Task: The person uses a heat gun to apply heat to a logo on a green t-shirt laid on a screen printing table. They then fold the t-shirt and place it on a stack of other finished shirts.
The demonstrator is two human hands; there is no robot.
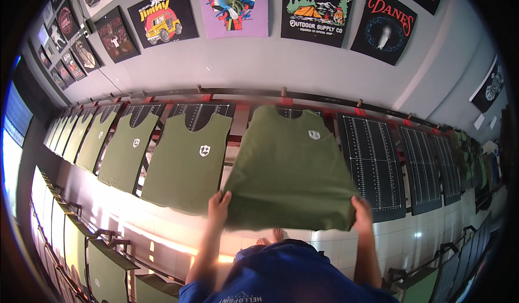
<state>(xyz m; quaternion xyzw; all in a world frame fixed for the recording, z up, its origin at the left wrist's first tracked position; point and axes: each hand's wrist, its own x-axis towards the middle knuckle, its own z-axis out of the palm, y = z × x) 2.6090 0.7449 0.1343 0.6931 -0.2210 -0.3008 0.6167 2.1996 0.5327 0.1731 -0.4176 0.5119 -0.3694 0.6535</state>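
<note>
A dark olive-green shirt panel (289, 168) with a scooped neckline and a small white emblem hangs between my hands, spread over a black board. My left hand (219, 203) pinches its lower left corner. At the lower right corner my right hand (360, 213) grips the hem. The panel's top lies near the far end of the board, which is mostly hidden beneath the cloth. Just left of it, a similar green shirt panel (186, 151) with a white emblem lies flat on its own board.
More green panels (127, 143) line the boards to the left. Bare black boards (373, 162) with white gridlines stand to the right. A dark rail (243, 93) runs along the far side. Behind me are more racks with green cloth (108, 268). Printed pictures (232, 5) hang on the wall.
</note>
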